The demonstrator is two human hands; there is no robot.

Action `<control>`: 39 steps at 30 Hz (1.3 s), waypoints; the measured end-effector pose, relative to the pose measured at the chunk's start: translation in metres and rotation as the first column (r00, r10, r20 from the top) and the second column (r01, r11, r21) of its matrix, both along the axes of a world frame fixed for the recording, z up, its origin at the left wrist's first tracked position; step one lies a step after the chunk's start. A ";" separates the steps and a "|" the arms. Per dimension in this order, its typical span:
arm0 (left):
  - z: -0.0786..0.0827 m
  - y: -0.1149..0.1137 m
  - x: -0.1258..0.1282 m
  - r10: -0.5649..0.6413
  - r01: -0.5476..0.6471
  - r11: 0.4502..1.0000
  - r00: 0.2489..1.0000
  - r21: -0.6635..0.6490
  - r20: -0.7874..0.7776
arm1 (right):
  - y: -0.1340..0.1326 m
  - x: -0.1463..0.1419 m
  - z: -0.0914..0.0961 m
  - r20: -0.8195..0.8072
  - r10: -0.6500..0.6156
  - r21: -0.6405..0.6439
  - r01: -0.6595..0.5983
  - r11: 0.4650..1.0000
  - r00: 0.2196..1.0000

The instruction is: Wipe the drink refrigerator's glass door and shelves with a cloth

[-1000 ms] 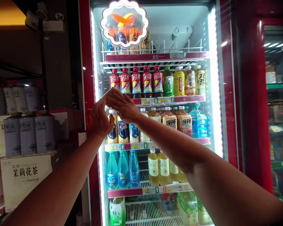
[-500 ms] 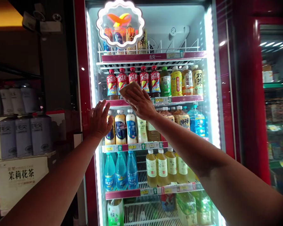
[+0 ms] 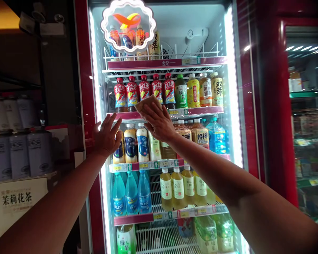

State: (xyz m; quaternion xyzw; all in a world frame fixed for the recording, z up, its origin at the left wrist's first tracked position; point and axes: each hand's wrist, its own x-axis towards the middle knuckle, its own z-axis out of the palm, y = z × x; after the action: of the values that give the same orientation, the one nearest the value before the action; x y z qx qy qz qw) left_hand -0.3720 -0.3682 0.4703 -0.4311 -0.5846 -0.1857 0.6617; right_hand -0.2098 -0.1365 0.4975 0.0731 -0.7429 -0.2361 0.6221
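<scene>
A lit drinks fridge with a red frame (image 3: 82, 88) and a glass door (image 3: 175, 35) fills the middle of the view. My right hand (image 3: 157, 121) presses a tan cloth (image 3: 145, 103) flat against the glass, in front of the red-labelled bottles (image 3: 144, 90) on the second shelf. My left hand (image 3: 106, 135) lies open with fingers spread on the glass near the door's left edge, beside the milk-tea bottles (image 3: 136, 143). Both arms reach forward from the bottom of the view.
Blue bottles (image 3: 131, 194) and yellow tea bottles (image 3: 180, 187) stand on lower shelves. Left of the fridge, grey canisters (image 3: 19, 153) sit on a printed carton (image 3: 16, 199). A second red fridge (image 3: 302, 106) stands to the right. A glowing logo sign (image 3: 128, 24) sits at the top.
My right hand with the cloth has slid right across the glass, away from my left hand. My left hand's fingers have spread. The view has shifted slightly right.
</scene>
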 end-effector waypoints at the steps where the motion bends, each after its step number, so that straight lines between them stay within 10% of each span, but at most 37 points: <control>1: 0.000 0.000 0.000 -0.005 0.005 1.000 1.000 0.000 0.007 | 0.002 0.002 -0.003 0.034 -0.003 0.033 0.002 0.999 0.999; 39: -0.002 0.005 -0.003 -0.014 0.014 0.998 1.000 0.059 0.001 | 0.104 0.087 -0.008 0.101 -0.093 0.005 0.093 0.996 0.991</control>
State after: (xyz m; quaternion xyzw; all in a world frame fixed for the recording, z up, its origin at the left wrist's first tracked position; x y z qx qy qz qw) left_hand -0.3747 -0.3633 0.4681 -0.4153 -0.5765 -0.2078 0.6723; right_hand -0.1226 -0.0321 0.4891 0.0501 -0.7760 -0.2610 0.5720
